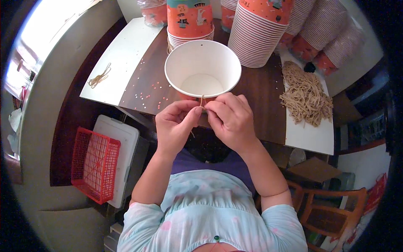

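Observation:
A large paper bucket, white inside and orange outside, stands before me at the table's near edge. A thin tan cord loops over its near rim. Both hands meet just below that rim: my left hand pinches the cord between thumb and fingers, and my right hand pinches it from the other side. A loose cord end hangs below my left fingers. One small hole shows in the bucket's far wall. My fingers hide where the cord passes through the near side.
Stacks of orange-and-white buckets line the back of the brown table. A heap of tan cords lies at the right, a small bundle of cords at the left. Tiny paper dots are scattered about. A red basket and a wooden chair flank me.

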{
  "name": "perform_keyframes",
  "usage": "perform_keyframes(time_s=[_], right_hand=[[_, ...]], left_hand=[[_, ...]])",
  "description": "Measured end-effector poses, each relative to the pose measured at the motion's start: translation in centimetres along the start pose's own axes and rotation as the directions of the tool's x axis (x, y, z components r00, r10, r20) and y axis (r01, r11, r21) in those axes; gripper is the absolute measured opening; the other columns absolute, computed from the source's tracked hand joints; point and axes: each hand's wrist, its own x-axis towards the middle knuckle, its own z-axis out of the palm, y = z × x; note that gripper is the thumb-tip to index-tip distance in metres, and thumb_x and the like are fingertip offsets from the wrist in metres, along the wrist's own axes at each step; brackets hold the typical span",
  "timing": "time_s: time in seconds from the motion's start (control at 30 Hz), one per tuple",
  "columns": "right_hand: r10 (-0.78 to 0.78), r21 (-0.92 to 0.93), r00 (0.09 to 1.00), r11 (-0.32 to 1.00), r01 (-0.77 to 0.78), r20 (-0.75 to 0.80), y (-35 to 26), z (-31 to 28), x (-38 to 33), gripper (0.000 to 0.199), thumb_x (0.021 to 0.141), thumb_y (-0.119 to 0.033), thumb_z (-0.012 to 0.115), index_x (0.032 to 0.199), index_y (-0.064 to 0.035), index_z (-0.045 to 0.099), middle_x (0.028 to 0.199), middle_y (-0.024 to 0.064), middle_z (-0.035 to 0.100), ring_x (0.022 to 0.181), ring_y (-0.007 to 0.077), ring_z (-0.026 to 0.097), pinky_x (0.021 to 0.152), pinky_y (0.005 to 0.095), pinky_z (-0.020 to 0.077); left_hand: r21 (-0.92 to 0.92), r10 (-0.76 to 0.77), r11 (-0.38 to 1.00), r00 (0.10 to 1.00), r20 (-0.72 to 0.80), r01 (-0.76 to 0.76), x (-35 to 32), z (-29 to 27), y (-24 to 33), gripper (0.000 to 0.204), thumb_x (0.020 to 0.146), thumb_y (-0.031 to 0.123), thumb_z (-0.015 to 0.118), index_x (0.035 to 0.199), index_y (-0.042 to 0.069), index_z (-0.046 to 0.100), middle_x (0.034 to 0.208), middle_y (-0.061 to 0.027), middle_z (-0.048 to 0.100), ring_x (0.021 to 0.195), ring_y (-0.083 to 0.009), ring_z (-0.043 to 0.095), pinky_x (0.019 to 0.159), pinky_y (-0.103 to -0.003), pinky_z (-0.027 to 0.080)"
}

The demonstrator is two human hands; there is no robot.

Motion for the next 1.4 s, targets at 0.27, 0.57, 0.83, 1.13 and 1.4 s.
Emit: perform_keyframes(time_s=[0.27,0.57,0.83,1.13,1.4], right_hand=[[-0.025,-0.077,0.999,0.997,0.023,-0.025,0.3,0.3,-0.2,0.019,0.066,-0.008,0.068,0.082,-0.0115,0.059,0.079,0.0017,0.053,0.069,0.0198,0.055,0.062,0.0358,0.0387],[-0.038,-0.049,0.997,0.998,0.035,-0.065,0.0,0.2,0.1,0.02,0.066,-0.009,0.068,0.084,-0.0107,0.059,0.077,0.0016,0.053,0.066,0.0198,0.055,0.061,0.035,0.0388],[-0.068,-0.084,0.998,0.994,0.069,0.021,0.1,0.6,0.1,0.017,0.069,-0.011,0.067,0.082,-0.0111,0.057,0.073,0.002,0.051,0.063,0.0201,0.054,0.06,0.0354,0.0378],[-0.059,-0.077,0.998,0.995,0.061,0.03,-0.1,0.4,0.2,0.018,0.067,-0.004,0.069,0.081,-0.0087,0.059,0.073,0.0026,0.056,0.062,0.0202,0.055,0.057,0.0338,0.0374],[-0.078,-0.092,0.997,0.993,0.08,0.019,0.2,0.6,0.0,0.015,0.069,-0.008,0.068,0.08,-0.0097,0.057,0.071,0.0021,0.053,0.062,0.0196,0.054,0.059,0.0343,0.0377]], left_hand=[[0.09,-0.126,0.988,0.992,-0.008,0.126,0.2,-0.8,0.1,0.016,0.087,0.01,0.064,0.094,-0.005,0.065,0.081,-0.0063,0.067,0.066,-0.006,0.059,0.057,-0.018,0.046],[-0.119,-0.146,0.981,0.988,0.05,0.151,0.4,-0.9,-0.1,0.018,0.088,0.009,0.061,0.097,-0.007,0.062,0.083,-0.0088,0.066,0.071,-0.0123,0.064,0.066,-0.024,0.053],[-0.118,-0.141,0.982,0.988,0.061,0.148,0.5,-0.8,-0.1,0.017,0.088,0.009,0.061,0.097,-0.006,0.062,0.082,-0.0074,0.066,0.07,-0.0101,0.063,0.062,-0.021,0.051],[-0.032,-0.076,0.996,0.996,0.05,0.078,0.3,-0.6,-0.5,0.017,0.088,0.011,0.062,0.096,-0.003,0.065,0.081,-0.0032,0.067,0.062,-0.0033,0.054,0.052,-0.016,0.04],[-0.009,-0.079,0.997,0.995,0.063,0.08,0.2,0.2,0.2,0.02,0.088,0.012,0.062,0.1,-0.004,0.064,0.079,-0.0019,0.066,0.061,-0.0022,0.052,0.051,-0.017,0.04]])
